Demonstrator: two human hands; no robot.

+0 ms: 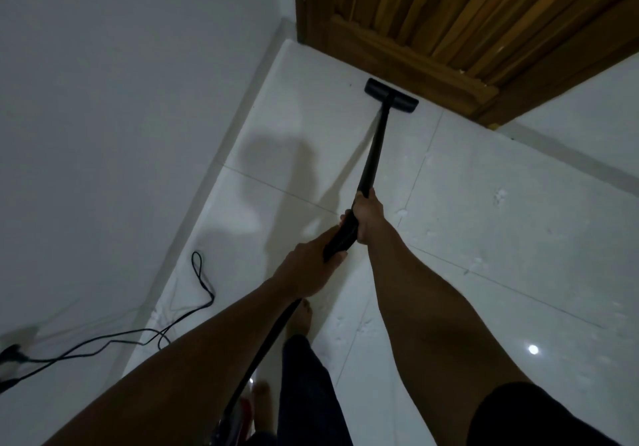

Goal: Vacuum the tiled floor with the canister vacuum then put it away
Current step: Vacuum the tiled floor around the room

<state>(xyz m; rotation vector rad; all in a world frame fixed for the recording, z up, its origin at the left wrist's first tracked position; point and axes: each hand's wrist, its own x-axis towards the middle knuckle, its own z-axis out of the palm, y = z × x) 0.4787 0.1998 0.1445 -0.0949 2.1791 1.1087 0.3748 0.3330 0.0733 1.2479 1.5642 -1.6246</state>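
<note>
At the wooden door (449, 13): vacuum floor head (390, 98) flat on the tiled floor (484, 220), well ahead of both hands.
Right hand (368, 217): wrapped round the black wand (373, 155) (forward grip).
Left hand (307, 265): just behind, gripping the handle end where the hose (266, 348) joins.

The hose (272, 342) runs off the bottom edge, and the cord (212, 296) ends in a blur at left.

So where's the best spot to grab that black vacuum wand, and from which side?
Its upper end, where it slopes up to the person. Come from above and wrap round the slim wand, right hand ahead, left hand behind at the bend, leaving the floor head flat.
</note>
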